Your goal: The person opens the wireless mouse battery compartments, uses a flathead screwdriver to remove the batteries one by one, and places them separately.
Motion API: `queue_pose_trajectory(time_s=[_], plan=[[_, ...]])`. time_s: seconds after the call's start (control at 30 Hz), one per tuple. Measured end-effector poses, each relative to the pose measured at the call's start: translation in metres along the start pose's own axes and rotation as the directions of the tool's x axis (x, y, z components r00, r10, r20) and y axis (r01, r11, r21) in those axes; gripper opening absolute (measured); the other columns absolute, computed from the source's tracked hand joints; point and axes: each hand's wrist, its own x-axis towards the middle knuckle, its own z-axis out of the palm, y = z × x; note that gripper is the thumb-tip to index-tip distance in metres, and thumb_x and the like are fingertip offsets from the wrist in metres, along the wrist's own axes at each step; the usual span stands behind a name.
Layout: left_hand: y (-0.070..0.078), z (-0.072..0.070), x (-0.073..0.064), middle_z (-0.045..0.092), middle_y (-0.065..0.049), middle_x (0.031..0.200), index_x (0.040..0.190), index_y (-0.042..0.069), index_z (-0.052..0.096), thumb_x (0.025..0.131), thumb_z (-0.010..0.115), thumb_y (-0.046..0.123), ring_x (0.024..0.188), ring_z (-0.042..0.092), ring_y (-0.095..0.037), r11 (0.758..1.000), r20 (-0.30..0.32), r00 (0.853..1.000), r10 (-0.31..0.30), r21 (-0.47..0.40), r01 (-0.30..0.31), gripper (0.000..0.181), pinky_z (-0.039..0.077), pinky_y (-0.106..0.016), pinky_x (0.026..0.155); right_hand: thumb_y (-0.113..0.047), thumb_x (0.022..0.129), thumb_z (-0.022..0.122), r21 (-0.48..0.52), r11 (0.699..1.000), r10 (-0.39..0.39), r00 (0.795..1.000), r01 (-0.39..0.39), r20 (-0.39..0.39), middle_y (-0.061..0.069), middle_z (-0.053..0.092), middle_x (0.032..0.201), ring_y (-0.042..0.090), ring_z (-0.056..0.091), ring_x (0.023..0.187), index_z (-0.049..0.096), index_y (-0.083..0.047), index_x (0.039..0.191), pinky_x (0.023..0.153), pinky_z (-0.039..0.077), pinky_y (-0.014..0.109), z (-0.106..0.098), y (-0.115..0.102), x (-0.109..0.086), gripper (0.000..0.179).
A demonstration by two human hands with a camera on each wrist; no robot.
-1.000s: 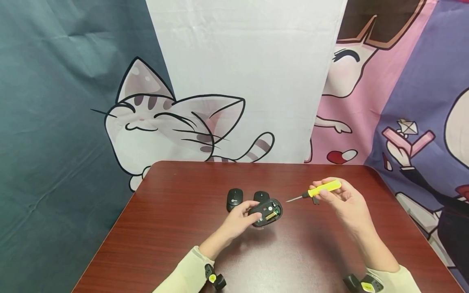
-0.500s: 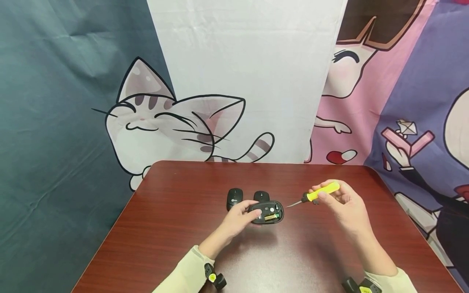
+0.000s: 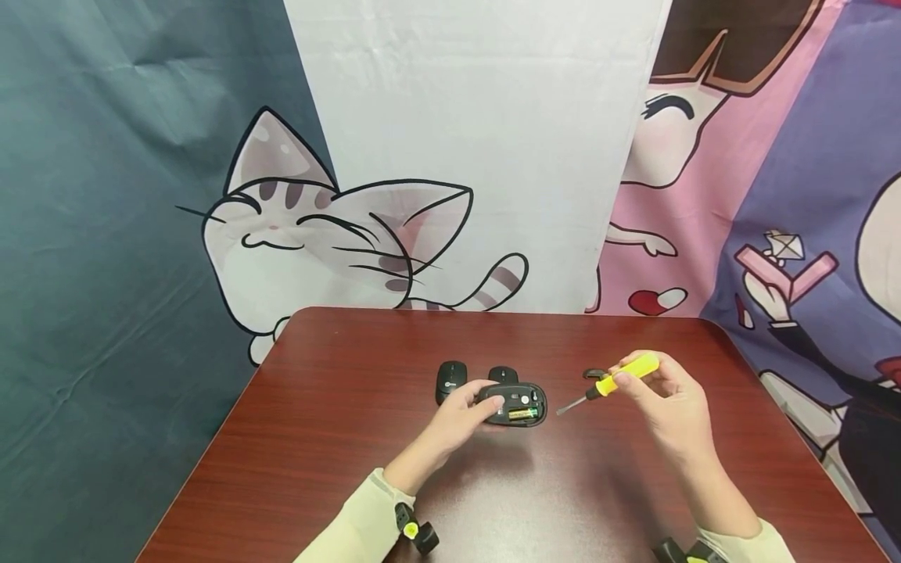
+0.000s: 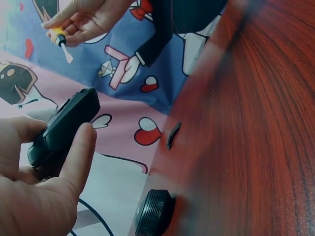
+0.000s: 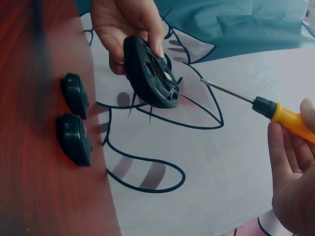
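Note:
A black computer mouse (image 3: 505,397) is held up over the table by my left hand (image 3: 466,413), its underside turned up toward the head camera. Its battery bay lies uncovered, showing a green-and-gold battery (image 3: 523,414). Thumb and fingers grip the mouse at its left end. Between the thumb and fingers of my right hand (image 3: 665,399) is a screwdriver (image 3: 629,375) with a yellow handle and black collar. The metal tip points down and left, a short gap from the mouse's right end. In the right wrist view the screwdriver's shaft (image 5: 229,91) points toward the open bay.
Two more black mice, one at the left (image 3: 451,381) and one partly hidden behind the held mouse (image 3: 503,374), rest on the reddish-brown table (image 3: 366,352). A small dark cover piece (image 3: 595,374) lies on the table beyond the screwdriver. A cartoon-printed cloth (image 3: 493,117) hangs behind.
The held mouse has turned so its long side lies nearly level. My right hand has moved slightly down, lowering the screwdriver tip, and the small dark piece behind it shows more.

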Motion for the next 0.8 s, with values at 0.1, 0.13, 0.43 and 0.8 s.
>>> queue_pose_trajectory(time_s=[0.1,0.13,0.43,0.8], plan=[[0.001,0.0,0.001,0.066,-0.023,0.118,0.133,-0.008,0.054,0.1,0.061,0.012,0.097,0.073,-0.031,1.0,0.004,1.0,-0.007,-0.011,0.007,0.04,0.065,-0.039,0.084,0.008,0.087,0.073,-0.095,0.995,-0.024,1.0,0.023,-0.003,-0.006,0.074,0.092,0.006,0.07,0.084,0.066,0.006,0.109,0.076,0.059,0.013,0.002,-0.001,-0.002,0.023],[0.001,0.0,0.001,0.066,-0.023,0.119,0.133,-0.008,0.054,0.099,0.061,0.011,0.097,0.073,-0.031,1.0,0.006,1.0,-0.013,-0.009,0.013,0.04,0.064,-0.038,0.084,0.008,0.087,0.073,-0.108,0.994,-0.031,1.0,0.03,0.0,-0.006,0.073,0.093,0.006,0.069,0.084,0.066,0.006,0.109,0.077,0.059,0.013,0.003,-0.002,-0.003,0.023],[0.0,-0.001,0.004,0.067,-0.023,0.119,0.133,-0.009,0.055,0.098,0.064,0.009,0.097,0.072,-0.026,0.999,-0.005,1.0,-0.009,-0.049,0.009,0.04,0.055,-0.059,0.096,0.009,0.091,0.068,-0.114,0.981,-0.145,0.981,0.16,0.13,0.0,0.077,0.102,0.009,0.071,0.1,0.066,0.008,0.111,0.087,0.059,0.016,0.009,-0.002,-0.007,0.02],[-0.001,-0.003,0.007,0.071,-0.022,0.113,0.127,-0.008,0.059,0.095,0.069,0.012,0.087,0.074,-0.021,1.0,-0.087,0.996,0.001,-0.027,-0.003,0.039,0.055,-0.061,0.093,0.019,0.085,0.067,0.017,0.978,-0.21,0.967,0.21,0.145,0.003,0.077,0.102,0.013,0.073,0.1,0.062,0.013,0.109,0.086,0.06,0.02,0.018,0.007,-0.012,0.025]])
